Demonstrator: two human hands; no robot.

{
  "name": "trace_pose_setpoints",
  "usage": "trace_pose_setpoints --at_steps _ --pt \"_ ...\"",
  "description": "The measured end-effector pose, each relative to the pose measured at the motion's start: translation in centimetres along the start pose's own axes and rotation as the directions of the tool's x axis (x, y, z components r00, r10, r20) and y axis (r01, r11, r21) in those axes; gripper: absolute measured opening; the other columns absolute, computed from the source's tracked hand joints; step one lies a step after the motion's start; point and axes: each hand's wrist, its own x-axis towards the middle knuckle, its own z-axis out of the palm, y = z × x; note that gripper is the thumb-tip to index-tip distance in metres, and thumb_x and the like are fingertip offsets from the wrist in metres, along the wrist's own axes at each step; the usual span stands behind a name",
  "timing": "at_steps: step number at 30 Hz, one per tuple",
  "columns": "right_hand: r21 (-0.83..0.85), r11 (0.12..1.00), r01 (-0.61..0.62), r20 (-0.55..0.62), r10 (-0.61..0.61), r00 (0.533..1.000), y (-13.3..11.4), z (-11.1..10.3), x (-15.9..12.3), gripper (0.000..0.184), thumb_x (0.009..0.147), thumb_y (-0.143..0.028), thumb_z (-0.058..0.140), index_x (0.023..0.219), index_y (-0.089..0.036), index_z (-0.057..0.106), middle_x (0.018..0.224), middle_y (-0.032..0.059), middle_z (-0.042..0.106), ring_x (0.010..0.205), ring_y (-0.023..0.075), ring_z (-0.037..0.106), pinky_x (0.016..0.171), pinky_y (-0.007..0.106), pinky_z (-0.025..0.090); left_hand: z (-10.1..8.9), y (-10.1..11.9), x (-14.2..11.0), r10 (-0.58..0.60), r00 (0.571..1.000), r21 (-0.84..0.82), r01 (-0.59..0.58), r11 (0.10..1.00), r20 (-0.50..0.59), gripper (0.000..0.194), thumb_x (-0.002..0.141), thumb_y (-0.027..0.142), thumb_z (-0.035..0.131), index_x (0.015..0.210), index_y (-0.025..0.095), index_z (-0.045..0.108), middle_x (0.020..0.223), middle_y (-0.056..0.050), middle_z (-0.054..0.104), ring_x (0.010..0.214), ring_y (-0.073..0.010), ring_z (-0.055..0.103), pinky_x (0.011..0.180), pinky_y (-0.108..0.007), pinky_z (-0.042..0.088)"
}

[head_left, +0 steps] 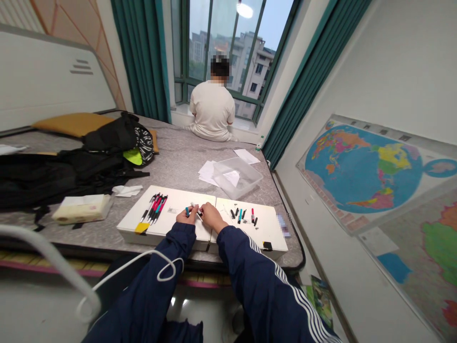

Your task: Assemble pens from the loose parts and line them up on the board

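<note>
My left hand (186, 217) is closed on a teal pen part (187, 212) above the seam between two white boxes (194, 233). Close against it, my right hand (212, 216) pinches a small pen part, dark and whitish, whose exact kind I cannot make out. On the left box lies a row of several assembled pens (154, 208) in black, red and teal. Loose pen parts (240, 215), black and teal, are scattered over the right box with a red pen barrel (253, 215).
Behind the boxes stand a clear plastic bin (246, 183) and white papers (207, 172). A tissue pack (82, 208) and black bags (96, 157) lie to the left. A person in a white shirt (213, 107) sits by the window. A white cable (135, 259) crosses my left sleeve.
</note>
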Motion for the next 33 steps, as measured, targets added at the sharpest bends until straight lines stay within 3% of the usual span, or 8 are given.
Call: trace_pose_setpoints --at_steps 5,7,10,12,16,27,30,33 --pt "0.275 0.95 -0.147 -0.113 0.184 0.976 1.1 -2.7 0.0 0.008 0.079 -0.02 0.057 0.08 -0.015 0.064 0.077 0.0045 0.064 0.074 0.0153 0.058 0.073 0.027 0.044 0.8 -0.7 -0.2 0.064 0.995 0.005 -0.064 0.998 0.074 0.043 0.069 0.052 0.06 0.087 0.015 0.073 0.08 -0.007 0.073 0.077 -0.0205 0.065 0.069 -0.028 0.05" --pt "0.498 0.855 -0.143 -0.129 0.236 0.963 1.0 -3.9 0.0 0.016 0.079 -0.023 0.056 0.091 -0.016 0.064 0.077 0.003 0.065 0.069 0.0139 0.059 0.066 0.025 0.047 1.2 -1.2 -0.3 0.111 0.986 -0.005 -0.111 0.994 0.124 0.041 0.069 0.051 0.061 0.085 0.016 0.073 0.081 -0.007 0.073 0.077 -0.0203 0.066 0.072 -0.028 0.05" --pt "0.725 0.687 -0.037 -0.118 0.177 0.977 0.0 -4.8 0.0 0.027 0.081 -0.03 0.054 0.103 -0.018 0.063 0.086 0.0039 0.067 0.07 0.0137 0.061 0.058 0.023 0.048 1.6 -1.8 -0.4 0.171 0.967 0.011 -0.176 0.984 0.188 0.038 0.068 0.049 0.062 0.084 0.016 0.073 0.078 -0.005 0.073 0.073 -0.0196 0.066 0.072 -0.028 0.05" --pt "0.752 0.659 0.001 -0.12 0.135 0.984 -0.8 -4.6 -0.2 0.025 0.08 -0.033 0.056 0.097 -0.018 0.066 0.087 0.0046 0.068 0.075 0.0151 0.062 0.059 0.023 0.049 1.6 -2.0 -0.3 0.193 0.957 0.041 -0.206 0.978 0.215 0.038 0.068 0.049 0.06 0.083 0.016 0.073 0.072 -0.004 0.072 0.069 -0.0191 0.065 0.069 -0.027 0.049" --pt "0.696 0.717 0.019 -0.162 0.131 0.978 -1.5 -3.6 -0.9 0.021 0.076 -0.034 0.061 0.084 -0.017 0.07 0.079 0.0052 0.069 0.078 0.0183 0.063 0.064 0.026 0.05 1.3 -2.0 -0.3 0.186 0.957 0.135 -0.219 0.966 0.222 0.041 0.07 0.05 0.057 0.086 0.016 0.073 0.066 -0.003 0.07 0.067 -0.0192 0.064 0.063 -0.026 0.048" --pt "0.584 0.809 0.068 -0.223 0.079 0.972 -0.4 -3.8 -2.2 0.012 0.075 -0.026 0.061 0.081 -0.018 0.068 0.08 0.0041 0.069 0.077 0.017 0.063 0.074 0.028 0.05 1.6 -2.9 -0.1 0.253 0.936 0.145 -0.294 0.945 0.245 0.041 0.073 0.045 0.053 0.09 0.013 0.072 0.073 -0.005 0.071 0.071 -0.019 0.064 0.068 -0.026 0.049" --pt "0.663 0.748 0.041 -0.177 0.104 0.979 -0.1 -3.8 -2.0 0.016 0.077 -0.031 0.06 0.083 -0.017 0.067 0.079 0.0037 0.068 0.07 0.015 0.062 0.067 0.026 0.05 1.8 -2.9 0.0 0.249 0.935 0.11 -0.284 0.953 0.25 0.041 0.072 0.047 0.055 0.09 0.014 0.072 0.073 -0.004 0.071 0.072 -0.0183 0.065 0.069 -0.025 0.049" --pt "0.78 0.618 -0.104 -0.08 0.263 0.961 0.3 -3.8 -1.5 0.024 0.081 -0.038 0.055 0.088 -0.016 0.063 0.079 0.0044 0.066 0.061 0.0125 0.059 0.053 0.022 0.047 1.9 -2.8 0.0 0.238 0.938 0.065 -0.262 0.963 0.25 0.04 0.071 0.048 0.058 0.088 0.015 0.072 0.076 -0.004 0.072 0.075 -0.0185 0.065 0.073 -0.026 0.049"
